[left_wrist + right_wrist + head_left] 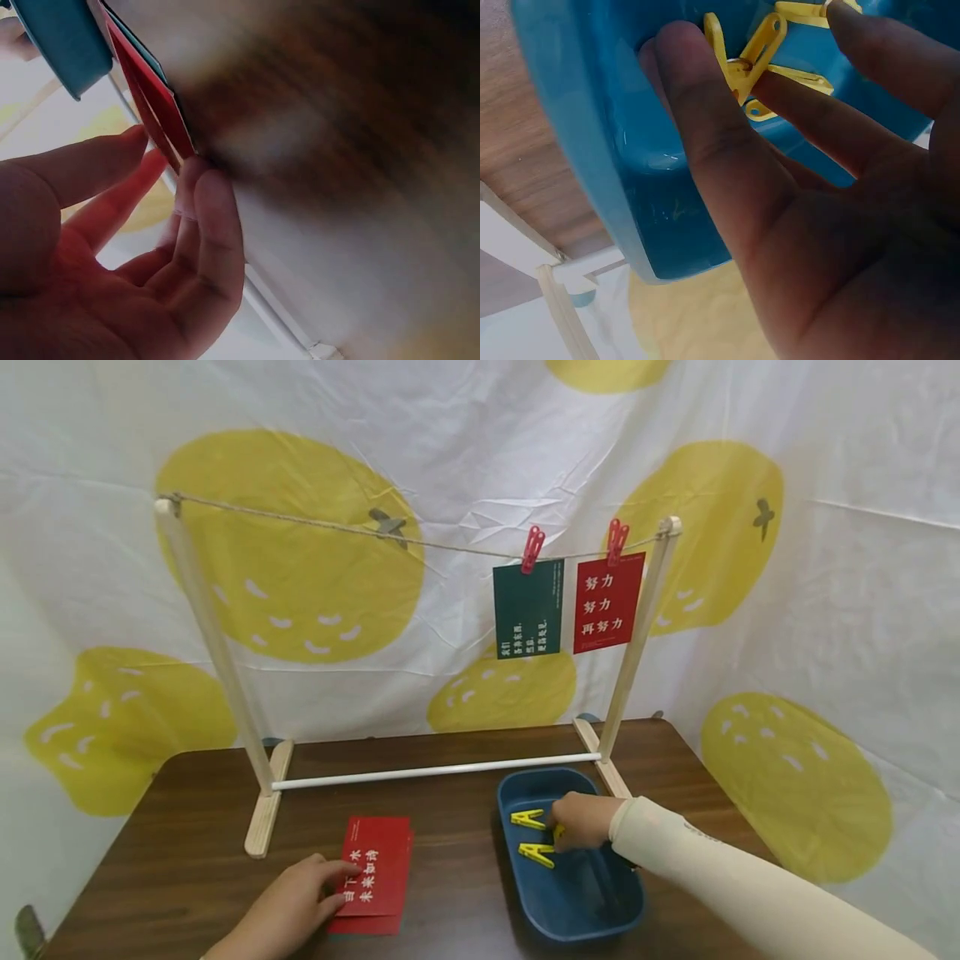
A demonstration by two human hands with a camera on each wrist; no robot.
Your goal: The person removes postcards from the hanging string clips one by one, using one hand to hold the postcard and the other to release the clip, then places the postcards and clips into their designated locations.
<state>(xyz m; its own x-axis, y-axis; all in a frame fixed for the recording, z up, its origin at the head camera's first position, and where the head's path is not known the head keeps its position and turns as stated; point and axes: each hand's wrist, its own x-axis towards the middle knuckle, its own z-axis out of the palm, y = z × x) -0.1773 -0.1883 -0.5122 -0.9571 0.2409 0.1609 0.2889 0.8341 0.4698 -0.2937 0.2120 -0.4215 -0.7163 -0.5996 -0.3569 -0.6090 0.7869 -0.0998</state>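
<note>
My left hand (296, 897) pinches the left edge of the top red card (378, 864), which lies on a small stack of cards. In the left wrist view the red card (139, 79) bows up from the cards under it, at my fingertips (214, 187). My right hand (583, 820) reaches into a blue basin (555, 928). In the right wrist view its thumb and fingers hold a yellow clothespin (761, 49). Two other yellow clothespins, one nearer the back (528, 819) and one nearer the front (537, 855), lie beside that hand in the basin.
A wooden rack with a left post (213, 643) and a right post (637, 652) carries a string (300, 518). Pink clothespins hold a green card (528, 610) and a red card (600, 639) on it. A white rod (435, 772) joins the feet on the brown table (202, 810).
</note>
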